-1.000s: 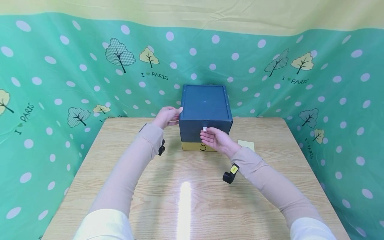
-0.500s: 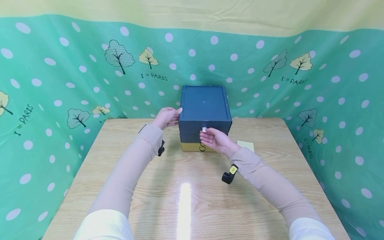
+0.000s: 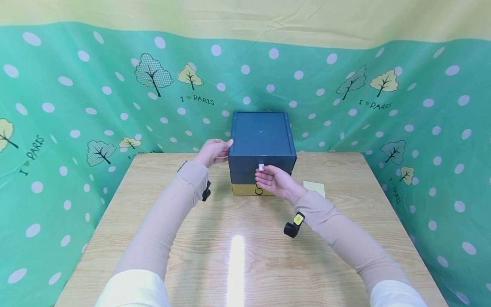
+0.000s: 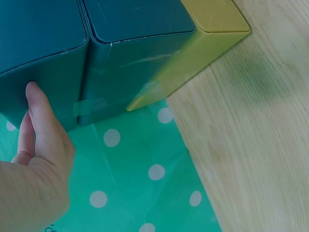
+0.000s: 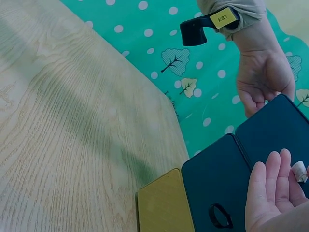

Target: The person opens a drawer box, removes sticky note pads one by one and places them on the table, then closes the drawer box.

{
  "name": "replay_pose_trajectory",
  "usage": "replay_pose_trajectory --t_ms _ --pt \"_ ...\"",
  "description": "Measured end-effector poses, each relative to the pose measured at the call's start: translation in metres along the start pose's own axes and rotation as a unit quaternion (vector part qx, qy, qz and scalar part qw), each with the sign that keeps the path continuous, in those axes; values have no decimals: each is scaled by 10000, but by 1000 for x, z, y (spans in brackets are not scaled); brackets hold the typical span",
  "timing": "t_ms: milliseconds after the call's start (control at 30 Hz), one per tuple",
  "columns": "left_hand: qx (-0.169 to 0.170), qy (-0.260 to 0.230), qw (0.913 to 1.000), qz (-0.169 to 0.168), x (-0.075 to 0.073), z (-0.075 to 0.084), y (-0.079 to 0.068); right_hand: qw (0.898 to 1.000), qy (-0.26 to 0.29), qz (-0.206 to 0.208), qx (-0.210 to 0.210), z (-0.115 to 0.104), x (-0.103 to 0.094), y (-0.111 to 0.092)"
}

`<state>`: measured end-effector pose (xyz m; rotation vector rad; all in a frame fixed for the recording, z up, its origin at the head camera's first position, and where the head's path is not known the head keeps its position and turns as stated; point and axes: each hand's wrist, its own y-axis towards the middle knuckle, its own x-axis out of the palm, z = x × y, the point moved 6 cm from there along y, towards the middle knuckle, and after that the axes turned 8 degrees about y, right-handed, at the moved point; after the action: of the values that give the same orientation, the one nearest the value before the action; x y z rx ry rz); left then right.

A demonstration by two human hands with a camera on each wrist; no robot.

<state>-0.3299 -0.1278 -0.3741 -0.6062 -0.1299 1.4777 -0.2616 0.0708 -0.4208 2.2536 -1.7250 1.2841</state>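
Note:
A dark blue box [image 3: 262, 134] tops a stack at the back of the table. Under it are a second blue box [image 4: 140, 21] and a yellow box [image 3: 243, 189] with black lettering. My left hand [image 3: 213, 152] rests against the top box's left side, thumb straight along it in the left wrist view. At the box's front, my right hand [image 3: 278, 181] pinches a small white tab [image 5: 300, 172] between thumb and forefinger. Its other fingers extend loosely, palm up. A black loop [image 5: 220, 216] shows on the second box's front.
A pale yellow paper note [image 3: 314, 186] lies on the wooden table [image 3: 184, 256], right of the stack. Green dotted cloth [image 3: 326, 119] hangs close behind and on both sides. Each wrist carries a black camera mount [image 3: 294, 226].
The whole scene sits slightly lower in the head view. Both hands and the stack keep their places relative to one another.

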Motion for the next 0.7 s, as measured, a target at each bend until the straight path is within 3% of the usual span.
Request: replay_pose_trajectory --t_ms 467,700 --pt "19 26 10000 -22 1 -1 3 9999 125 -116 0 6 -7 -1" --pt "13 18 10000 9 0 0 1 9997 213 48 89 7 -15 0"
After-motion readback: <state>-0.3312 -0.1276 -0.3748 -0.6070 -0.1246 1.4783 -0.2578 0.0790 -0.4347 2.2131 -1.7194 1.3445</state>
